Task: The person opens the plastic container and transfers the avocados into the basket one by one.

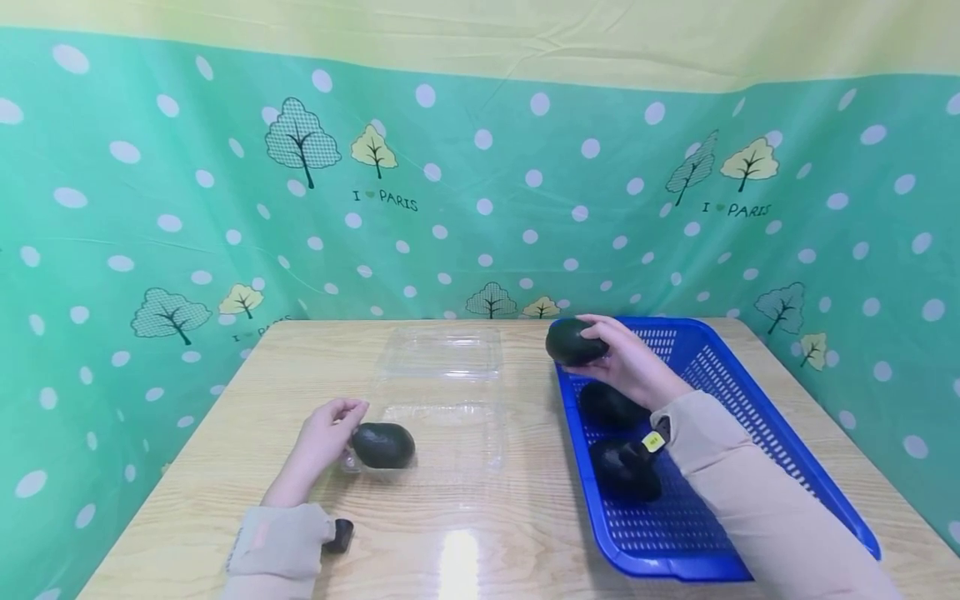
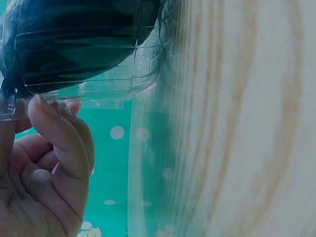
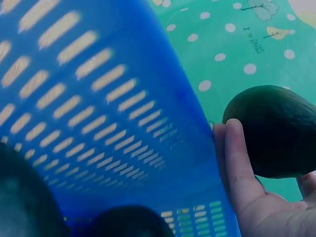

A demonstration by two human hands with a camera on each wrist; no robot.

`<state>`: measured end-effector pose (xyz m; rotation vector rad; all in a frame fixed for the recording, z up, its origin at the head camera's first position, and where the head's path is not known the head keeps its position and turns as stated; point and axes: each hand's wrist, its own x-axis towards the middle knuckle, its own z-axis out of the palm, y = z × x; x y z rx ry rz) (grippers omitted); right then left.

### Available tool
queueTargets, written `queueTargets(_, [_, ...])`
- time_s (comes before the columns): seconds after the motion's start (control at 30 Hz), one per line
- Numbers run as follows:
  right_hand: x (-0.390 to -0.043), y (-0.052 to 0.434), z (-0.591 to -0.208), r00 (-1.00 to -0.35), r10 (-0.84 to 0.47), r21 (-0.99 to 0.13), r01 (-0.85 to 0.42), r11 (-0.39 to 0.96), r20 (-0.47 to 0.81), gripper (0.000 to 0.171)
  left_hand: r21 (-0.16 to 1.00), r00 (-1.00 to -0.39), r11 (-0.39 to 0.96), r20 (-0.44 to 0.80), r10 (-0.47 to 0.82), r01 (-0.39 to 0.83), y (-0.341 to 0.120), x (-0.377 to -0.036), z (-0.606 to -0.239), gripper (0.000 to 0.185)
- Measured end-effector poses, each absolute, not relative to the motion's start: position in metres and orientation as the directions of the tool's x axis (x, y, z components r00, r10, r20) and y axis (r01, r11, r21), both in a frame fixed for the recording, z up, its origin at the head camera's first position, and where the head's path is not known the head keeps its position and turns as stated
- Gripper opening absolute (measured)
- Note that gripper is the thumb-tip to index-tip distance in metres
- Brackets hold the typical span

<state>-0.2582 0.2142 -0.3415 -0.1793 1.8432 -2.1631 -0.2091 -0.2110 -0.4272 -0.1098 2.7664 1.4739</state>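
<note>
My right hand [image 1: 628, 363] grips a dark green avocado [image 1: 572, 342] just above the far left corner of a blue slotted basket [image 1: 757, 392]. In the right wrist view the fingers [image 3: 239, 163] curl round that avocado [image 3: 276, 131] beside the basket wall [image 3: 123, 98]. Two more avocados [image 1: 611, 406] [image 1: 626, 471] lie in the basket. Another avocado [image 1: 382, 444] sits in the near half of an open clear plastic clamshell [image 1: 450, 442]. My left hand [image 1: 337, 429] is at its left edge. Its curled fingers [image 2: 59, 138] pinch the clear rim [image 2: 12, 106] under that avocado [image 2: 74, 44].
The clamshell's other half [image 1: 442, 354] lies flat towards the back of the wooden table [image 1: 225, 433]. A green dotted curtain [image 1: 480, 192] closes off the back and both sides. The basket takes up the table's right side.
</note>
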Motion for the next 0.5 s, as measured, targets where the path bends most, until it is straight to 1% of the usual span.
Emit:
queueTargets(0.2, [-0.254,0.229,-0.346,-0.954,-0.289,-0.985,0.124,-0.119,-0.085,0.051,0.826,-0.998,0.561,-0.034,-0.06,-0.062,-0.21,-0.208,-0.427,0.045])
queueTargets(0.37, [-0.251,0.24,-0.349,-0.957,-0.279,-0.986,0.119,-0.121,-0.081,0.043,0.821,-0.997,0.568,-0.037,-0.061,-0.065,-0.21,-0.208,-0.427,0.045])
queueTargets(0.5, [-0.25,0.247,-0.349,-0.96,-0.271,-0.987,0.103,-0.12,-0.067,0.044,0.821,-0.997,0.567,-0.038,-0.062,-0.067,-0.21,-0.208,-0.427,0.046])
